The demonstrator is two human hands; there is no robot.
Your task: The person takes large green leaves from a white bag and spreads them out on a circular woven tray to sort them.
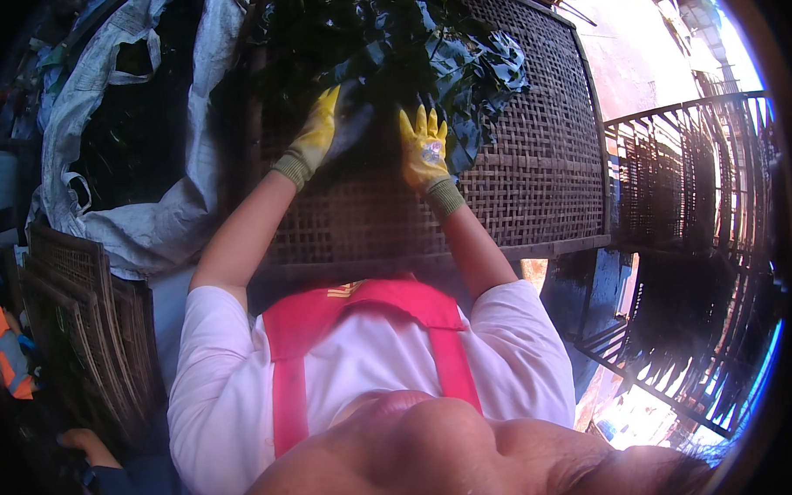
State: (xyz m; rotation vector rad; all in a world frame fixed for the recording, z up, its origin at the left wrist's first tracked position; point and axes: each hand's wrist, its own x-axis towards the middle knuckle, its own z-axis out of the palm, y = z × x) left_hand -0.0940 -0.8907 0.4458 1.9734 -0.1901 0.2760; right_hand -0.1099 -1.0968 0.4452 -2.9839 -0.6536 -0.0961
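Both my hands wear yellow coated gloves with knitted cuffs. My left hand point(316, 132) is at the near edge of a heap of dark green, glossy leaves point(472, 61), its fingers stretched out; their tips partly blend into the dark, hazy patch there. To its right, my right hand point(425, 150) lies back-up with fingers spread, touching or just above the near leaves. No object shows in either glove. Under the leaves is a woven bamboo tray point(553, 111) with a wooden frame.
A large white woven sack point(181, 216) gapes at the left, with dark greenery inside. Several framed woven trays point(84, 319) lean together below it. Slatted racks point(672, 168) stand at the right. Another person's hand point(87, 446) shows at the lower left.
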